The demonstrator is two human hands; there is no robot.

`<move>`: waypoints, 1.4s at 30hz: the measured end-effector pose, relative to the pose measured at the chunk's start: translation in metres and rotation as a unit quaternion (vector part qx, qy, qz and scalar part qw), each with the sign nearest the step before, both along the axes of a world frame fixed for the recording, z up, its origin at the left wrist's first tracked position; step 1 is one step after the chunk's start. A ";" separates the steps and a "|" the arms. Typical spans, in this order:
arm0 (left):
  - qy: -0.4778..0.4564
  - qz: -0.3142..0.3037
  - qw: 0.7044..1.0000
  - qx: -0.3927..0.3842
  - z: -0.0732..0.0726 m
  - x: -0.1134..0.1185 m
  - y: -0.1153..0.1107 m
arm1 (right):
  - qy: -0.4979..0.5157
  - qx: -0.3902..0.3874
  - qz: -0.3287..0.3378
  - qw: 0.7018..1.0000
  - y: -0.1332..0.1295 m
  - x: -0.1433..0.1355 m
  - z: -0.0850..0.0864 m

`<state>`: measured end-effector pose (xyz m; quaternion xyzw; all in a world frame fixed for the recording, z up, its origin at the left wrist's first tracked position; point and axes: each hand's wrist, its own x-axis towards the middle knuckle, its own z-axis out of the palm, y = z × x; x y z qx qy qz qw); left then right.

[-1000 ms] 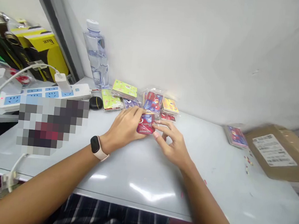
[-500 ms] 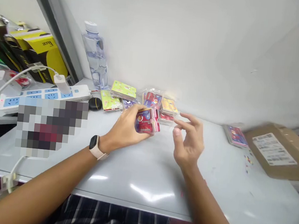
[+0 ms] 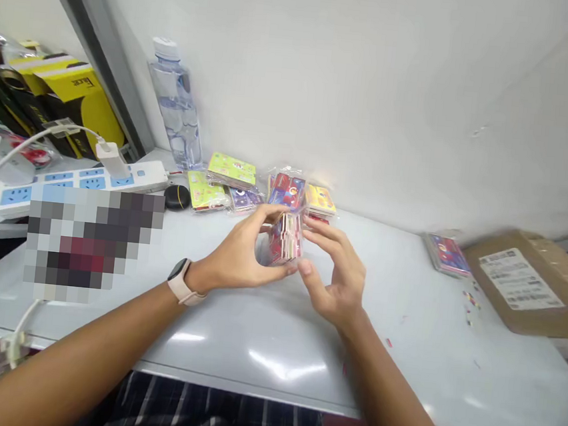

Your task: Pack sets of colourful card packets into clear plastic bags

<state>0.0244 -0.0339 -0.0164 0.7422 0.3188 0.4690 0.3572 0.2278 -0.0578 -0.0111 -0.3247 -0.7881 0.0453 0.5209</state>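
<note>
A thick stack of printed cards (image 3: 284,240), red and white along its edges, is tilted so its layered side faces me. Clear plastic seems to surround it. My left hand (image 3: 240,249), with a watch on the wrist, grips the stack from the left between thumb and fingers. At the stack's right edge, my right hand (image 3: 336,271) is curved, fingertips at the top corner and thumb at the bottom one. Just behind are a bagged red-and-blue card pack (image 3: 286,190), a yellow card pack (image 3: 320,200) and a green card pack (image 3: 232,170).
A water bottle (image 3: 176,105) stands against the wall. A power strip (image 3: 80,183) with a plugged-in charger and a small black case (image 3: 177,197) lie left. To the right are another bagged card pack (image 3: 447,254), a cardboard box (image 3: 523,283) and small coloured scraps (image 3: 471,300).
The card stack has turned from its printed face to its layered edge. My right hand has moved left from beside the stack to its right edge, while my left hand keeps hold.
</note>
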 end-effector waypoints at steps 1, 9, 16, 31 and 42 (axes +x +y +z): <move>0.003 -0.001 1.000 0.000 0.001 0.000 0.000 | 0.001 -0.002 0.003 1.000 0.000 -0.001 -0.001; 0.009 0.004 1.000 -0.009 0.006 -0.003 0.001 | -0.003 0.001 0.023 1.000 0.002 -0.002 -0.003; 0.018 -0.025 0.999 -0.017 0.004 -0.005 0.004 | -0.009 -0.012 0.017 1.000 0.005 -0.002 -0.007; 0.034 -0.025 0.999 0.000 0.003 -0.006 0.006 | -0.035 -0.048 0.046 0.997 0.002 -0.005 -0.010; 0.057 -0.019 0.998 0.013 0.002 -0.008 0.004 | -0.059 -0.041 0.029 0.997 0.003 -0.006 -0.009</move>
